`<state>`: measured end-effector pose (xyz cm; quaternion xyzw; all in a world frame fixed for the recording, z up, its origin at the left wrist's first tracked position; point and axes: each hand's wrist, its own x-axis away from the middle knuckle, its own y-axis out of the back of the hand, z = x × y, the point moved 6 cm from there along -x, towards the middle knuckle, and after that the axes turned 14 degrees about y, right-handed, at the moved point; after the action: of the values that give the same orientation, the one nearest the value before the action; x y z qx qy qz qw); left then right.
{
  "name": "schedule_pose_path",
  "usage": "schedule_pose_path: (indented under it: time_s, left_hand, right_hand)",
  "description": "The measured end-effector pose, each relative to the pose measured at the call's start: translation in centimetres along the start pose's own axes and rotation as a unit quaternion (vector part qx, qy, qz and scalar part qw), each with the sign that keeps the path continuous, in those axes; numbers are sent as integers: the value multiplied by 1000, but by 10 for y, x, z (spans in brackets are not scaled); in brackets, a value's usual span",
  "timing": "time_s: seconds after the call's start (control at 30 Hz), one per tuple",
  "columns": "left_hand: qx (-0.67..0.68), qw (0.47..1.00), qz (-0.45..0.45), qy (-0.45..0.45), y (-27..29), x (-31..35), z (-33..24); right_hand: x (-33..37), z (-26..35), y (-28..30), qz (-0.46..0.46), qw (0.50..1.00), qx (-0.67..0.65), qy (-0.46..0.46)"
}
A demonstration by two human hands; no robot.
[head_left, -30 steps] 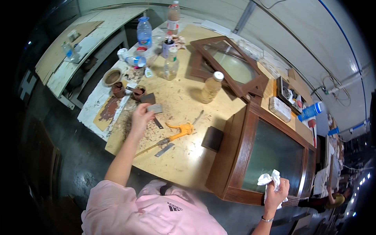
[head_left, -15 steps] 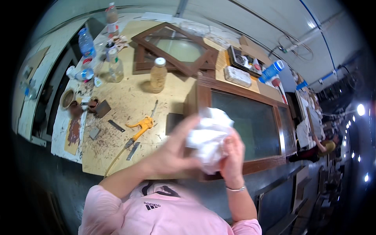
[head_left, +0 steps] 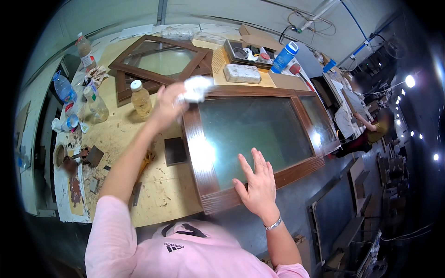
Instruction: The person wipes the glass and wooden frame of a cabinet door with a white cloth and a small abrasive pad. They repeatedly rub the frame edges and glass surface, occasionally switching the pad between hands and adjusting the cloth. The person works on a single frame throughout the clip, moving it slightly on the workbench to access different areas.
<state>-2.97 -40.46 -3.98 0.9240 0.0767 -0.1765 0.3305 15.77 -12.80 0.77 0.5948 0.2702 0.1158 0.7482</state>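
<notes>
A brown wooden-framed glass panel (head_left: 287, 132) lies flat at the front right of the workbench. At its far left corner, my left hand (head_left: 168, 109) is closed around a crumpled white cloth (head_left: 198, 88), which is blurred by motion. My right hand (head_left: 257, 190) is open, its fingers spread over the glass near the front edge and the heel of the hand by the wooden rail. Left of the panel, a capped bottle of yellowish liquid (head_left: 141, 103) stands close to my left forearm. Below that forearm, an orange air blow gun (head_left: 146, 163) is partly hidden.
Two more brown frames (head_left: 157, 58) lie stacked at the back. A white block (head_left: 242, 73), a tray of small items (head_left: 250, 53) and a blue bottle (head_left: 284, 58) sit beyond the panel. Several plastic bottles (head_left: 65, 88) stand at left. A person (head_left: 378, 132) is far right.
Both hands were together on the cloth. Now my left hand has carried it to the panel's far left corner, and my right hand has let go and opened over the glass. The view has shifted.
</notes>
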Motion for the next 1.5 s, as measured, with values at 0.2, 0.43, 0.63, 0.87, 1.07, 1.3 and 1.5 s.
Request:
schedule_pose_path:
  time_s: [0.2,0.43,0.63,0.87,1.07,1.3,1.5]
  left_hand:
    - [13,997,22,-72,-20,1,-22]
    - [68,885,351,-299,20,202,-166]
    - [169,981,77,56,19,36,-27]
    - [84,930,204,-293,10,152,-124]
    - [95,991,90,-7,22,52,-49]
    - [94,946,252,-181,28,113,-143]
    - [223,957,130,129,5,-31,-119]
  right_hand:
    - [4,-9,0,-19,999,34,11]
    - [8,-13,-7,-15,1000,26,-6]
    - [1,-2,-4,-2,1000,21,-4]
    - [15,-15,-5,-22,999,16,-23]
    - [12,-40,11,-70,990,-118,-15]
    - [27,-259,66,-81,972,67,-212]
    - [7,-328,49,62,969,-8,-240]
